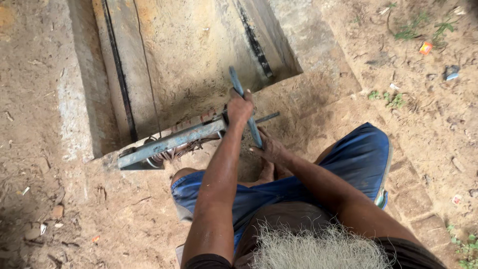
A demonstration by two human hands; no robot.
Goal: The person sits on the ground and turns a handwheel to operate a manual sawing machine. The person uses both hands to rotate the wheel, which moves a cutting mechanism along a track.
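My left hand is closed around the middle of a blue metal bar that slants up over the pit. My right hand sits lower, fingers wrapped at the bar's bottom end. A thin steel rod runs across under my left hand and along a grey-blue steel angle lying on the pit's edge. Bent wire loops hang bunched beneath that angle. My knees in blue shorts are just behind both hands.
A rectangular concrete-walled pit opens straight ahead, with dark strips down its walls. Sandy ground surrounds it. Brick edging lies at the right, small weeds and bits of litter farther right.
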